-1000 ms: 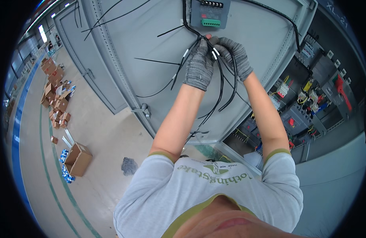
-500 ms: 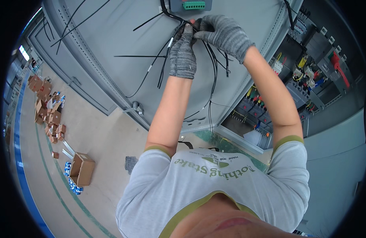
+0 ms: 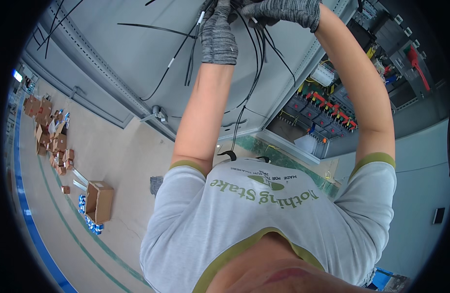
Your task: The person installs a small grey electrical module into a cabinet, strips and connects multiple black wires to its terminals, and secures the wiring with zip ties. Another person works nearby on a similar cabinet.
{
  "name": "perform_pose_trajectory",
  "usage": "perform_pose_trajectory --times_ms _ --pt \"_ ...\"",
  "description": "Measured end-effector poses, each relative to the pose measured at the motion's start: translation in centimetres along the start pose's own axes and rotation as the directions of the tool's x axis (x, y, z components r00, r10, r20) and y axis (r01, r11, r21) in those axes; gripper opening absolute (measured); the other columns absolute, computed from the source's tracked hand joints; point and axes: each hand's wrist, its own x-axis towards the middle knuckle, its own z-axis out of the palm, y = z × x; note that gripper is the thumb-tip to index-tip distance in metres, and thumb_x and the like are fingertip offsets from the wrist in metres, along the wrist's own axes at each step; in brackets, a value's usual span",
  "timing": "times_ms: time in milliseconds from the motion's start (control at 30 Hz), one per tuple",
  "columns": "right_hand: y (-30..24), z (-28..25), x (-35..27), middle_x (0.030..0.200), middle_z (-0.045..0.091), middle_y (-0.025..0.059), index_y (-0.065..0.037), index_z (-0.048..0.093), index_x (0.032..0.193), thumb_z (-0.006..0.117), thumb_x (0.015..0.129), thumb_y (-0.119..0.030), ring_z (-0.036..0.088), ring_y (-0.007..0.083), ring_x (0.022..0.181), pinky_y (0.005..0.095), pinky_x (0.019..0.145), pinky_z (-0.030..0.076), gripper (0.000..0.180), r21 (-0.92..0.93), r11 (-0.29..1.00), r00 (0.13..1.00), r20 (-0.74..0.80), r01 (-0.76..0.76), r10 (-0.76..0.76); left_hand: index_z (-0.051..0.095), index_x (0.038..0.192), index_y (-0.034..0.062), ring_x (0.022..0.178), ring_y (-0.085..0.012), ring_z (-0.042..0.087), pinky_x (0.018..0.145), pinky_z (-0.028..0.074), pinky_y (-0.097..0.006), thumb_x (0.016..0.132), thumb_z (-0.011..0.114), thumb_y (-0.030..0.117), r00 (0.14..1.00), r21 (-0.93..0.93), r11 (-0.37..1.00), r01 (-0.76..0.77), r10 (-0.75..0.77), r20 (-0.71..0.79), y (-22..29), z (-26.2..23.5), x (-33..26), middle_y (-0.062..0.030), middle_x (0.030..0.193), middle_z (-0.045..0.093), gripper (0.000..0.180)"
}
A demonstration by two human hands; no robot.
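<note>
At the top edge of the head view, my left hand (image 3: pixel 218 39), in a grey knit glove, is closed around a bundle of black wires (image 3: pixel 256 80) in front of a grey metal door panel (image 3: pixel 132 53). My right hand (image 3: pixel 286 12), gloved the same way, is bent in beside it with fingers curled on the same bundle. Its fingertips are partly cut off by the frame. Left of my left hand, a thin black cable tie (image 3: pixel 151 26) sticks out sideways. A black wire with white sleeves (image 3: pixel 172 62) droops below it.
To the right is an open cabinet section with breakers and red-covered terminals (image 3: pixel 327 110). A latch (image 3: pixel 159 115) sits on the panel's lower left edge. On the floor at left are an open cardboard box (image 3: pixel 99 201), blue packets (image 3: pixel 94 226) and piled cartons (image 3: pixel 56 134).
The panel and both hands have shifted up in the view, and the device with the green terminal block has left it. My right hand has swung flatter, its forearm farther right.
</note>
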Motion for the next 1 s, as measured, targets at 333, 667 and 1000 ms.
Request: perform_pose_trajectory --times_ms 333,667,1000 --pt "3.9 1.5 -2.2 0.081 0.068 0.0055 -0.006 0.066 0.099 0.067 0.086 -0.030 0.068 0.0158 0.073 0.0273 0.066 0.055 0.027 0.262 0.964 0.997 0.051 0.043 -0.059 0.054 0.122 0.0047 0.099 -0.0201 0.061 0.079 0.049 -0.032 0.095 0.056 0.033 0.997 -0.096 0.992 0.080 -0.078 0.022 0.0 -0.4 0.5 -0.0118 0.116 0.064 0.040" --pt "6.3 2.5 -5.2 0.084 0.070 0.0067 -0.005 0.066 0.096 0.064 0.089 -0.029 0.069 0.0152 0.077 0.0255 0.065 0.054 0.025 0.373 0.927 0.989 0.131 0.017 -0.071 0.055 0.115 0.0071 0.099 -0.0246 0.064 0.068 0.048 -0.025 0.094 0.057 0.028 0.997 -0.184 0.981 0.058 -0.049 0.053 -2.1 -1.3 2.0 -0.0151 0.118 0.063 0.030" --pt "9.1 4.0 -7.1 0.087 0.070 0.0097 -0.004 0.066 0.095 0.063 0.089 -0.032 0.070 0.0184 0.080 0.0297 0.070 0.056 0.029 0.438 0.899 0.984 0.166 -0.013 -0.067 0.054 0.119 0.0026 0.096 -0.0219 0.062 0.064 0.048 -0.025 0.093 0.060 0.028 0.999 -0.186 0.982 0.035 -0.026 0.048 -2.0 -1.4 1.8 -0.0152 0.117 0.062 0.037"
